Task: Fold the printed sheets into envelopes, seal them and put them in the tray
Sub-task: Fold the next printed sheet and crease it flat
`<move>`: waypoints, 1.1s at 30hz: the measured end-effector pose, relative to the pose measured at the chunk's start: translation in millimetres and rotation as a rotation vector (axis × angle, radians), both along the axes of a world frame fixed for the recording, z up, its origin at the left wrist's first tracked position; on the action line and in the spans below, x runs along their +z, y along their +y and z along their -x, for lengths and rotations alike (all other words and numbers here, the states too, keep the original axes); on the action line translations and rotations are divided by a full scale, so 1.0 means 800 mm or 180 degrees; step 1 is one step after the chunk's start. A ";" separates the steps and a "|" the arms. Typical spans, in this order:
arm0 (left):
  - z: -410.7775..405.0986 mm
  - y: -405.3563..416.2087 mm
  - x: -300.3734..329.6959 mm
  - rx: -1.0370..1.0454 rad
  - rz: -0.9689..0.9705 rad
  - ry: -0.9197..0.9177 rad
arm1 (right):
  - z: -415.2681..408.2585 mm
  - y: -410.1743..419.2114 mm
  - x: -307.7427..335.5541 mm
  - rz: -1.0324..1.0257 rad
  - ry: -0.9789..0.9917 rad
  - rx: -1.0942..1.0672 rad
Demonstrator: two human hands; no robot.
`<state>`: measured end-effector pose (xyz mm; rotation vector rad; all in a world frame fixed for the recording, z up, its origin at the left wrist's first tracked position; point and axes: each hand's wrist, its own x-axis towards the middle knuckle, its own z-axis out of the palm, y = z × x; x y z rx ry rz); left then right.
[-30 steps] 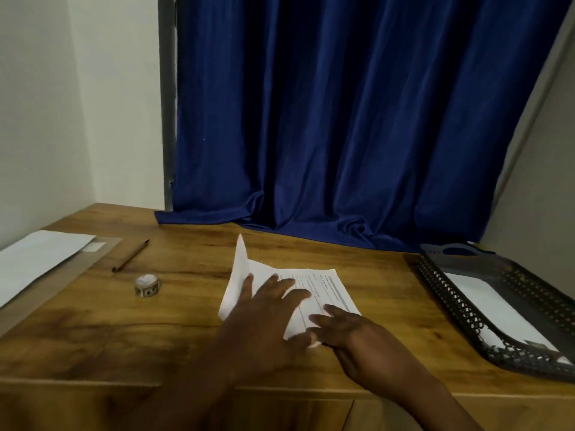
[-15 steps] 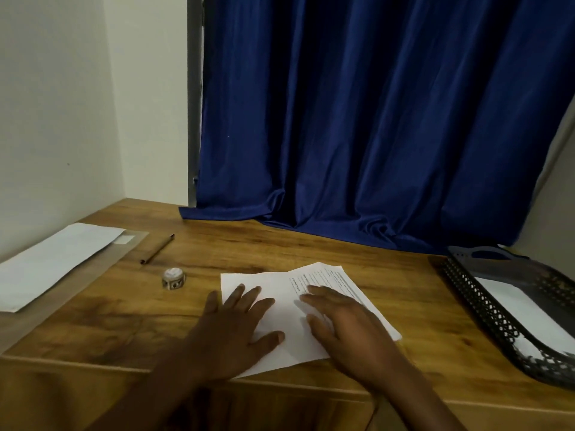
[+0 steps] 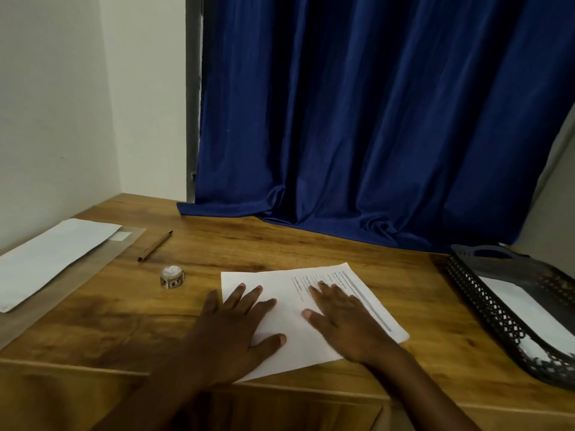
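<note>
Centrally, we note the printed sheet [image 3: 314,309] lying flat on the wooden bench [image 3: 280,250], near the front edge, turned a little so its printed lines run toward the far right corner. Its left part looks blank, its right part carries text; we cannot tell whether a fold is already laid over.

We see the left hand [image 3: 236,334] palm down on the sheet's near left corner, its fingers [image 3: 249,301] straight and spread, the little finger off the paper on bare wood. We see the right hand [image 3: 345,325] palm down on the middle of the sheet, fingers straight and close together over the printed lines, thumb out to the left. Neither hand curls round anything; both press flat.

Left of the sheet, well apart from it, we note a small roll of tape [image 3: 172,276] standing on its side face, and beyond that a brown pencil [image 3: 155,246] lying at a slant. At the far left a white envelope or folded paper [image 3: 53,259] rests on a clear plastic sleeve [image 3: 93,272].

At the right edge of the bench sits a dark mesh tray [image 3: 485,303] with white paper [image 3: 525,312] inside. Behind everything hangs a blue curtain [image 3: 373,119], its hem resting on the bench.
</note>
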<state>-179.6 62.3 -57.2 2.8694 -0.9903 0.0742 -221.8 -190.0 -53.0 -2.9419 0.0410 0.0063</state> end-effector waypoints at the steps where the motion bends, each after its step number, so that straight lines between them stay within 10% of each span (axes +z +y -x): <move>1: 0.000 0.000 0.000 0.0008 -0.0003 0.0010 | -0.001 -0.014 -0.001 0.0029 0.0019 -0.0121; 12: 0.028 0.006 0.013 0.0133 0.0183 -0.0313 | 0.038 -0.014 0.022 0.0322 -0.1380 -0.0349; 23: 0.086 0.026 0.028 0.0784 0.0664 -0.0217 | 0.112 0.025 0.023 0.0387 -0.0087 0.1055; 28: 0.077 0.036 0.048 0.0667 0.1001 0.0284 | 0.127 0.017 0.007 0.0208 -0.0497 0.1162; 33: 0.023 0.050 0.077 0.0762 0.2522 0.2021 | 0.141 0.011 0.018 -0.1635 -0.0560 0.0721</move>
